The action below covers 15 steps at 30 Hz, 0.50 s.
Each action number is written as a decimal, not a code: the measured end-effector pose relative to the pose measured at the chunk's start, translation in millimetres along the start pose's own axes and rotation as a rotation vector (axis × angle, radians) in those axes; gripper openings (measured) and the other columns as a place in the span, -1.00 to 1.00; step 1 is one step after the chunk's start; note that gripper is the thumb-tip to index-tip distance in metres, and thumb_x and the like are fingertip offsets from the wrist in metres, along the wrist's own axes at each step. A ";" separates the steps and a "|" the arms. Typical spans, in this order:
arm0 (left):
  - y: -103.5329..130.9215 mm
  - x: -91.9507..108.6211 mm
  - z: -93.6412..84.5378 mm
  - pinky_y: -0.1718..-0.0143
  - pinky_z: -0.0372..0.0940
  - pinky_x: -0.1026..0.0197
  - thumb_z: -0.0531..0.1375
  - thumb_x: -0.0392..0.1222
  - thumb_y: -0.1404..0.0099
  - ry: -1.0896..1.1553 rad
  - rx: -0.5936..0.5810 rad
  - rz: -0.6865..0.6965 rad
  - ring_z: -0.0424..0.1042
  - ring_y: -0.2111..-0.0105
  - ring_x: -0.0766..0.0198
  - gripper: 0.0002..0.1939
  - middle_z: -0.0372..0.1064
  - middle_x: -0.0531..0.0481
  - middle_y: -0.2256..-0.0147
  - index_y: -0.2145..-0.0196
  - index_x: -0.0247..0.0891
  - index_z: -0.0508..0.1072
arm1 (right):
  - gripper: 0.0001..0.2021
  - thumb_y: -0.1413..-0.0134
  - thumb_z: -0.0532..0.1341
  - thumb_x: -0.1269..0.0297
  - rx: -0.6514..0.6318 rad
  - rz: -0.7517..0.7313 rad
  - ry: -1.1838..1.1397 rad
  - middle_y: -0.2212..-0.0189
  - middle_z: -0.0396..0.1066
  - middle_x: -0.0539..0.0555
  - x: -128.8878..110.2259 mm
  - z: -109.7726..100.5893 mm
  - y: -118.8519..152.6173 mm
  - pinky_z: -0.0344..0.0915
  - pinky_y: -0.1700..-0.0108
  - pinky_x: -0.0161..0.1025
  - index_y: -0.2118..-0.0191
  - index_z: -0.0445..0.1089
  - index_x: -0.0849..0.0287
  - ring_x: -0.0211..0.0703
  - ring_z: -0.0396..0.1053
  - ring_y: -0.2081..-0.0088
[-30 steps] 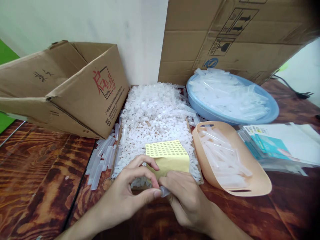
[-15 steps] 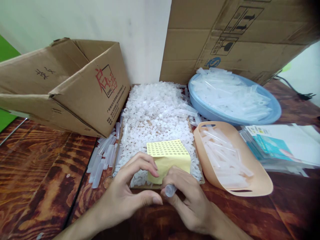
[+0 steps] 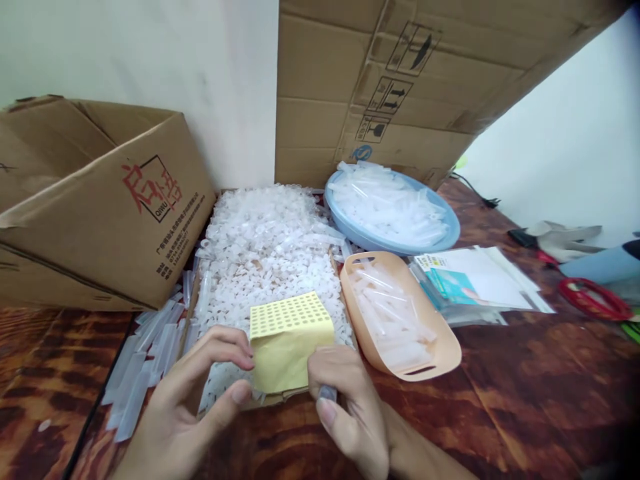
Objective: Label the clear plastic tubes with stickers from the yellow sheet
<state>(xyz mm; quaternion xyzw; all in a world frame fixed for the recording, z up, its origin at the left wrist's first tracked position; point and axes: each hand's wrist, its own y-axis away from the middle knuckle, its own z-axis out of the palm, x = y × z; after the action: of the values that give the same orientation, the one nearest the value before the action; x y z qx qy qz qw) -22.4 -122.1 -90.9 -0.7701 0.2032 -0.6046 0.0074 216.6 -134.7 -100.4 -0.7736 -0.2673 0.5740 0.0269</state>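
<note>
My right hand (image 3: 353,403) is closed around a small translucent tube (image 3: 328,393), whose end shows beside the thumb. Most of that tube is hidden in the fingers. My left hand (image 3: 193,390) is open, thumb and fingers curved apart with nothing between them. Its fingertips are at the left edge of a yellow sheet (image 3: 287,363) with rows of small dark round dots. The sheet is bent, dotted part lying back, plain part facing me, and my right knuckles are at its right edge. Under it, a shallow cardboard tray holds a heap of small white translucent pieces (image 3: 270,233).
A peach basket (image 3: 447,357) and a blue basin (image 3: 330,200) hold translucent tubes. Loose tubes (image 3: 135,390) lie left of the tray. Packets (image 3: 470,280), a red ring-shaped thing (image 3: 595,300) and a cable are at right. Cardboard boxes (image 3: 165,193) stand behind.
The view has turned right, bringing the red thing into sight. My hands are farther apart. My right hand has turned, and its thumb is now against the tube's end.
</note>
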 end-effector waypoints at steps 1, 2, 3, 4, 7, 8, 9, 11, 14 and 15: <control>-1.1 -0.1 0.0 0.04 0.39 0.33 0.24 -0.25 -0.44 -0.012 0.013 0.006 0.46 0.08 0.23 -0.90 0.44 0.02 0.16 0.16 -0.04 0.49 | -0.78 -0.08 0.04 0.26 -0.003 0.008 0.005 0.62 -0.07 -0.11 -0.5 -1.3 -0.2 -0.09 0.43 -0.19 0.50 -0.05 0.07 -0.25 0.00 0.58; -2.0 -0.2 0.0 0.04 0.40 0.33 0.23 -0.25 -0.44 -0.023 0.025 0.009 0.47 0.08 0.23 -0.90 0.44 0.02 0.16 0.16 -0.04 0.50 | -0.77 -0.10 0.04 0.26 -0.008 0.016 0.007 0.63 -0.08 -0.11 -1.3 -2.6 -0.2 -0.09 0.43 -0.19 0.50 -0.05 0.07 -0.26 0.00 0.59; -2.6 -0.4 0.1 0.05 0.40 0.32 0.22 -0.25 -0.45 -0.035 0.034 0.008 0.47 0.08 0.22 -0.91 0.45 0.01 0.16 0.17 -0.05 0.50 | -0.76 -0.12 0.03 0.25 -0.013 0.021 0.004 0.64 -0.08 -0.11 -2.4 -3.8 -0.1 -0.10 0.44 -0.19 0.51 -0.05 0.07 -0.26 0.00 0.59; -2.9 -0.7 0.1 0.05 0.41 0.31 0.22 -0.25 -0.45 -0.046 0.040 0.006 0.47 0.08 0.21 -0.91 0.45 0.00 0.16 0.17 -0.06 0.50 | -0.74 -0.15 0.02 0.24 -0.016 0.021 -0.002 0.64 -0.08 -0.11 -3.7 -4.8 0.2 -0.09 0.45 -0.19 0.52 -0.04 0.07 -0.26 0.01 0.60; -3.3 -3.3 -0.2 0.07 0.42 0.25 0.22 -0.23 -0.45 -0.077 0.048 -0.003 0.48 0.09 0.16 -0.93 0.45 -0.03 0.17 0.18 -0.09 0.50 | -0.67 -0.27 -0.02 0.14 -0.006 0.000 -0.015 0.64 -0.07 -0.10 -9.6 -7.2 1.8 -0.07 0.45 -0.18 0.52 -0.03 0.07 -0.25 0.02 0.59; -3.7 -4.5 -0.6 0.08 0.42 0.24 0.21 -0.22 -0.45 -0.089 0.053 0.001 0.48 0.10 0.15 -0.94 0.45 -0.04 0.17 0.18 -0.10 0.50 | -0.64 -0.32 -0.05 0.11 0.003 -0.006 -0.010 0.64 -0.07 -0.09 -11.9 -8.3 2.4 -0.06 0.44 -0.17 0.51 -0.03 0.07 -0.24 0.02 0.58; -4.4 -5.9 -1.4 0.08 0.42 0.23 0.20 -0.22 -0.46 -0.108 0.060 0.008 0.48 0.10 0.14 -0.94 0.45 -0.04 0.17 0.18 -0.10 0.49 | -0.62 -0.35 -0.07 0.07 0.019 -0.013 -0.002 0.63 -0.07 -0.09 -14.2 -10.1 3.2 -0.05 0.43 -0.16 0.51 -0.03 0.07 -0.23 0.02 0.58; -7.1 -8.8 -4.2 0.07 0.40 0.23 0.20 -0.20 -0.46 -0.171 0.084 0.027 0.47 0.10 0.15 -0.95 0.45 -0.03 0.17 0.18 -0.09 0.48 | -0.58 -0.39 -0.09 0.02 0.071 -0.032 0.008 0.62 -0.06 -0.08 -17.5 -17.2 4.9 -0.05 0.41 -0.15 0.50 -0.02 0.08 -0.22 0.03 0.57; -13.1 -14.1 -13.0 0.04 0.36 0.22 0.21 -0.14 -0.46 -0.320 0.140 0.035 0.47 0.09 0.14 -0.95 0.46 -0.02 0.14 0.16 -0.10 0.47 | -0.58 -0.40 -0.03 0.05 0.221 -0.044 0.017 0.60 -0.03 -0.06 -17.6 -39.6 7.8 -0.10 0.41 -0.14 0.50 0.03 0.10 -0.20 0.05 0.55; -15.1 -16.8 -17.1 0.04 0.35 0.20 0.22 -0.11 -0.46 -0.373 0.163 0.031 0.47 0.09 0.13 -0.92 0.47 -0.03 0.13 0.15 -0.11 0.47 | -0.59 -0.41 -0.01 0.08 0.282 -0.047 0.040 0.60 -0.03 -0.06 -16.6 -49.7 8.4 -0.12 0.41 -0.14 0.50 0.05 0.10 -0.20 0.04 0.54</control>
<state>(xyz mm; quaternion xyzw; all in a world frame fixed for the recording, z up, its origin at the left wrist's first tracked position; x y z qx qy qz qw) -36.9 -98.9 -98.0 -0.8624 0.1608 -0.4656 0.1164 261.3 -136.1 -72.0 -0.7667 -0.2016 0.5897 0.1542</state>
